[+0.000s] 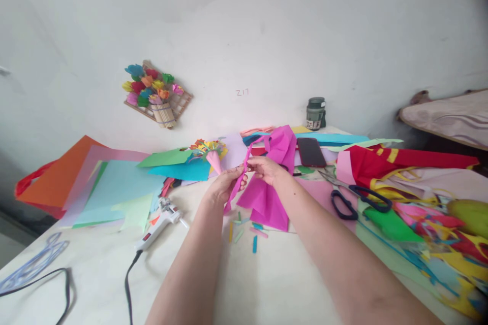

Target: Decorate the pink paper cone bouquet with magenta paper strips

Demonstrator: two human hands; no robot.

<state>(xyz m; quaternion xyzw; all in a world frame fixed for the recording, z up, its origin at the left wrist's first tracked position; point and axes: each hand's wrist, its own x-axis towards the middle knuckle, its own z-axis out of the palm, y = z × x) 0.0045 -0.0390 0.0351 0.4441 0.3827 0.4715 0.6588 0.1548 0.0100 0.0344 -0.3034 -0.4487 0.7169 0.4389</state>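
At the centre of the frame, my left hand [226,183] and right hand [267,168] both pinch a narrow magenta strip [234,196]. Lower in the frame, small coloured pieces [254,244] lie on the tabletop [267,284]; scissors [353,189] sit right of centre.

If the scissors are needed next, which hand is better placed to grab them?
Probably the right hand: the scissors lie on its side, while the left hand would have to reach across. Both hands hold the magenta strip, so the left could likely hold it alone.
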